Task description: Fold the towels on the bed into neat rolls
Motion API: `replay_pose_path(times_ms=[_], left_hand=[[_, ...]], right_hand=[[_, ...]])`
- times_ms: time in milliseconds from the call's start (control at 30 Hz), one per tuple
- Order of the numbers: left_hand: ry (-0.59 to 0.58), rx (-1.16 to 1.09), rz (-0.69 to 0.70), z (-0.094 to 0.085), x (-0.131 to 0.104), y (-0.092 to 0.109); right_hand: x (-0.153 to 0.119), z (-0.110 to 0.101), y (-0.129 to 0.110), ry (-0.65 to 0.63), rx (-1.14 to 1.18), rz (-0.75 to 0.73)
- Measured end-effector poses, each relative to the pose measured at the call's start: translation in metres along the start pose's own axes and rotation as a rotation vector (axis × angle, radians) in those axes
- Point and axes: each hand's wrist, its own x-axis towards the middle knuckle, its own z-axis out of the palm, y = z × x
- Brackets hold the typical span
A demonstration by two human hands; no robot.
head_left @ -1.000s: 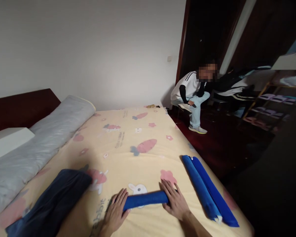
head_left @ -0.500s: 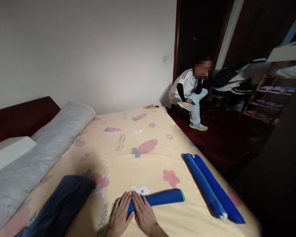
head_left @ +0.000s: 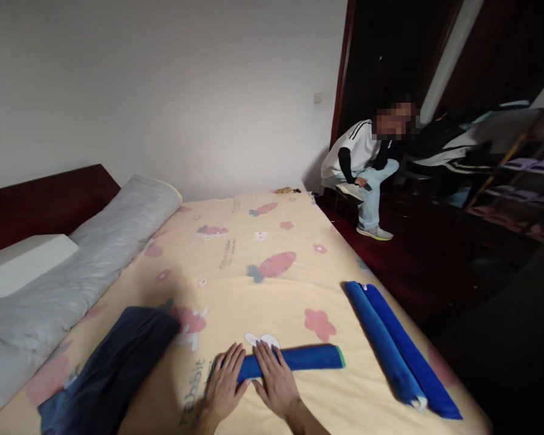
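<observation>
A narrow blue folded cloth point(head_left: 315, 357) with a green edge at its right end lies crosswise on the bed near me. My left hand point(head_left: 225, 382) rests flat on its left end, fingers extended. Flat on the cloth's middle-left part is my right hand point(head_left: 274, 376), its fingers stretched forward. A short stretch of blue shows between the two hands. To the right, two long blue rolls point(head_left: 385, 347) lie side by side near the bed's edge.
Dark blue fabric point(head_left: 113, 362) lies on the bed at left, beside a long grey pillow point(head_left: 113, 241) and a white box point(head_left: 27, 260). A seated person point(head_left: 358, 151) is beyond the bed's far right corner. A shoe rack point(head_left: 517, 187) stands at right.
My right hand has moved right along the cloth, so a gap now separates my hands. The camera view has shifted slightly.
</observation>
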Motion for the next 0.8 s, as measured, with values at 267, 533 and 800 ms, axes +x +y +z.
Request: replay_pose_path(times_ms=[267,533,800], left_hand=[[0.027,-0.042,-0.118,0.009,0.001,0.001],[0.111,-0.039,-0.162,0.015,0.002,0.005],[0.146,0.002,-0.138,0.015,0.002,0.004]], right_hand=[[-0.012,-0.005,0.024,0.032,-0.035,0.024],[-0.033,-0.014,0.057,0.053,-0.137,0.069],[-0.061,-0.026,0.104,-0.002,-0.195,0.059]])
